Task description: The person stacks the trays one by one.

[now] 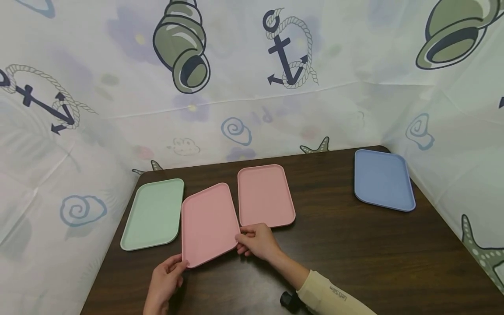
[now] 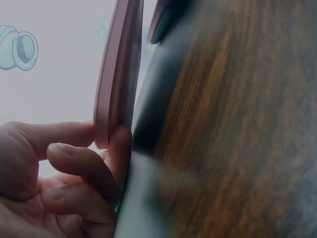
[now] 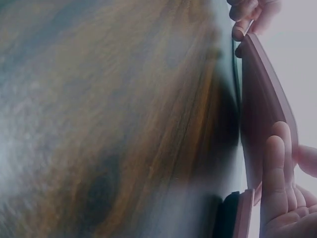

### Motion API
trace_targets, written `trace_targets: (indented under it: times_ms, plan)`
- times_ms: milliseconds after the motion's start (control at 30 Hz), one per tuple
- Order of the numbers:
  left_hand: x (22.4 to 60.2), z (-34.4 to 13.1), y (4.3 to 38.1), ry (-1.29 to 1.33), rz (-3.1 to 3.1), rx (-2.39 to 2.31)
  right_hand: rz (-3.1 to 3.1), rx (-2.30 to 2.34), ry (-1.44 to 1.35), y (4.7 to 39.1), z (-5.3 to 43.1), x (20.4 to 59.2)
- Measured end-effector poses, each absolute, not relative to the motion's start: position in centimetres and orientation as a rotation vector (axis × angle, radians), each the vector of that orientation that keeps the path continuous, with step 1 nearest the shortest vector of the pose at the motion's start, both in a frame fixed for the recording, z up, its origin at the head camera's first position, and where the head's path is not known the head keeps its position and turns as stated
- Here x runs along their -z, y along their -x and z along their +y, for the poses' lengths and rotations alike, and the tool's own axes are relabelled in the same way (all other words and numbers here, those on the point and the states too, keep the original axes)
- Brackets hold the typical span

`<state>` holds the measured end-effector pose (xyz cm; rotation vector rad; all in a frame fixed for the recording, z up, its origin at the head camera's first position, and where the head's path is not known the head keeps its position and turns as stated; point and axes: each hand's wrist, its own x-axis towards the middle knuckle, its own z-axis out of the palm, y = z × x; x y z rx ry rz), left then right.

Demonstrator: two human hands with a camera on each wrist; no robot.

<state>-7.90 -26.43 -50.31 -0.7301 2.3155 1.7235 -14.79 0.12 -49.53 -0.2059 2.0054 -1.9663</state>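
A pink tray [image 1: 210, 223] is held by its near corners between my two hands, tilted and raised off the table in the wrist views. My left hand [image 1: 165, 278] pinches the near left corner, thumb on top and a finger beneath the rim [image 2: 106, 114]. At the near right corner, my right hand [image 1: 260, 241] grips with the thumb above and fingers stretched under the tray's underside [image 3: 255, 119]. A second pink tray [image 1: 265, 196] lies just right of the held one. Left of it, a pale green tray [image 1: 153, 214] lies flat, its right edge close to the held tray.
A blue tray [image 1: 383, 179] lies at the far right of the dark wood table [image 1: 334, 249]. Patterned cloth [image 1: 252, 57] hangs behind and along both sides. A small black object [image 1: 290, 301] shows beside the right sleeve [image 1: 332, 295].
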Motion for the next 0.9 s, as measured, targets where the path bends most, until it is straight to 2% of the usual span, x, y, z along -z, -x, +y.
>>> trace_targets:
  times_ms: [267,667,900]
  plan:
    - [49.6,-26.1,7.9,0.717,2.303,-1.756,2.01,1.98,0.236,14.3,0.9,48.2]
    - [48.7,-24.6,8.3,0.63,2.305,-1.855,1.986,2.035,0.258,15.1,2.7,48.5]
    - [48.0,-23.1,8.7,0.486,2.336,-1.912,1.978,2.048,0.244,15.5,4.6,48.2]
